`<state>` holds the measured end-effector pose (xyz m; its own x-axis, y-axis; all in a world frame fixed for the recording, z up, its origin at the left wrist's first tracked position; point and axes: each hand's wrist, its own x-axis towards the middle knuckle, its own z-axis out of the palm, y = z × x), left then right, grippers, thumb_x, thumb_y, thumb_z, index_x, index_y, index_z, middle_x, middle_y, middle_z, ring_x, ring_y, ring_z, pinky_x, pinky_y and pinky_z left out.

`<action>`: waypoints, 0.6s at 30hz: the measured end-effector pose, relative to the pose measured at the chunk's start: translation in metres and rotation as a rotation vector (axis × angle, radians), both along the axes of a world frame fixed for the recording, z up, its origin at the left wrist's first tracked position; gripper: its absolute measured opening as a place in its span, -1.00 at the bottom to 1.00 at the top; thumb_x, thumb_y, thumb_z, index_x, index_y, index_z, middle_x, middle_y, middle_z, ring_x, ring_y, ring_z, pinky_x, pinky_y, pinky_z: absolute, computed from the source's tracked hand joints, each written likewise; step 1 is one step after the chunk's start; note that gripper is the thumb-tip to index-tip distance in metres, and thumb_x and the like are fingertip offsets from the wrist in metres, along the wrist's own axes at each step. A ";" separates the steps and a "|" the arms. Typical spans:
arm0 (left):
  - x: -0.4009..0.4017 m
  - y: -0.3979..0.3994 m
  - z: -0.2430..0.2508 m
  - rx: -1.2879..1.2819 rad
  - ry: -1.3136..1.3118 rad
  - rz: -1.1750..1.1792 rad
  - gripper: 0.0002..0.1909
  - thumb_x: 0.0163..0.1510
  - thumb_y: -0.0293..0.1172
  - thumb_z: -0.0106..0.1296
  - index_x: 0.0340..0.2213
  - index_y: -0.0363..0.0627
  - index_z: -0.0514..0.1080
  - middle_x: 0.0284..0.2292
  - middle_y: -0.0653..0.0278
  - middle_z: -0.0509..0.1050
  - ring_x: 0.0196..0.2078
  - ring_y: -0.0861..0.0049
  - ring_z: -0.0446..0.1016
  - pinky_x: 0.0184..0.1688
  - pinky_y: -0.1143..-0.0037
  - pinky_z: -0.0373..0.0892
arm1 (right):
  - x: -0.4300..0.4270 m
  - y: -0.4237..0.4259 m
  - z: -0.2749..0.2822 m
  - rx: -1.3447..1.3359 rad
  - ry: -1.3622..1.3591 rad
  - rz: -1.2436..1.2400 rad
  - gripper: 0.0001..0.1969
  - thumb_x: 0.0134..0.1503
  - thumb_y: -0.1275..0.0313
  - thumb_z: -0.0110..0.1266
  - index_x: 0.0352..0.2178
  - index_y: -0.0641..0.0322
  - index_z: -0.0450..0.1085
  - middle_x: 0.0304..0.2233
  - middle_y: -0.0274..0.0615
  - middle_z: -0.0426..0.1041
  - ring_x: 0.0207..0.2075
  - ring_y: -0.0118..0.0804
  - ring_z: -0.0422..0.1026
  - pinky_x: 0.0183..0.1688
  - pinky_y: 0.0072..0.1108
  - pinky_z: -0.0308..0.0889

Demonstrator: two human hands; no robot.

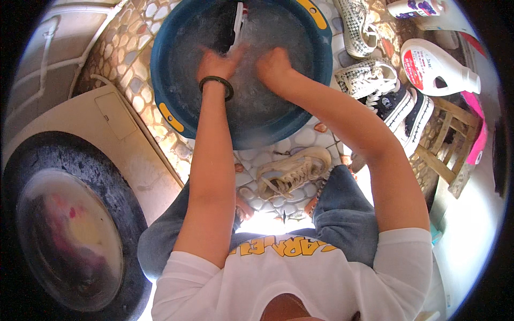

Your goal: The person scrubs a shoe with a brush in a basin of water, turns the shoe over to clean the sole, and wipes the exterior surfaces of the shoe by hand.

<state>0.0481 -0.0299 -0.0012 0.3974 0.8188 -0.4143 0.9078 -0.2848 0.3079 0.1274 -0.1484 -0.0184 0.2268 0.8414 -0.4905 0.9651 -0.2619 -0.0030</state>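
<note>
A blue plastic tub (160, 76) with yellow handles holds cloudy water. In it lies a black shoe (237, 29) with a white sole, partly under the water. My left hand (218, 66), wearing a dark bangle (217, 79) at the wrist, grips the near end of this shoe, thumb on the sole side. To the right of the shoe, my right hand (275, 68) is curled and blurred over the water. Whatever may be in its fingers is hidden. Just outside the tub, a worn beige sneaker (295, 172) rests on the pebbled floor between my feet.
Houndstooth sneakers (355, 30) and black-and-white sneakers (401, 108) line the right side, by a wooden stool (449, 148). A white detergent jug (429, 66) lies beyond them. On the left stands a front-loading washing machine (132, 148); white pipes (82, 56) run behind it.
</note>
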 end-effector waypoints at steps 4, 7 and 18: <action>-0.020 0.050 -0.021 -0.376 -0.107 -0.064 0.31 -0.37 0.40 0.19 0.13 -0.50 0.00 -0.01 -0.18 0.35 0.04 0.12 0.38 0.06 0.30 0.30 | -0.003 0.000 -0.002 0.077 -0.078 0.115 -0.76 0.01 0.42 0.02 -0.26 0.11 0.51 -0.27 -0.19 0.53 -0.20 -0.17 0.50 -0.20 -0.34 0.36; -0.045 0.050 -0.039 -0.343 -0.362 -0.135 0.30 -0.37 0.35 0.23 0.15 -0.43 -0.04 -0.02 -0.18 0.35 0.04 0.11 0.38 0.05 0.28 0.29 | -0.004 -0.005 0.031 0.074 0.149 -0.185 -0.76 0.03 0.46 -0.04 -0.26 0.17 0.49 -0.23 -0.07 0.51 -0.13 -0.09 0.47 -0.13 -0.33 0.35; -0.017 -0.061 0.151 0.668 -0.637 -0.198 0.22 -0.47 -0.03 0.39 0.17 -0.24 -0.03 -0.28 0.16 0.36 -0.19 0.27 0.35 -0.12 0.31 0.16 | 0.015 -0.026 0.085 0.498 1.652 -1.106 -0.50 0.26 0.08 -0.33 0.02 0.23 0.25 -0.01 -0.17 0.38 0.03 -0.20 0.33 0.11 -0.33 0.19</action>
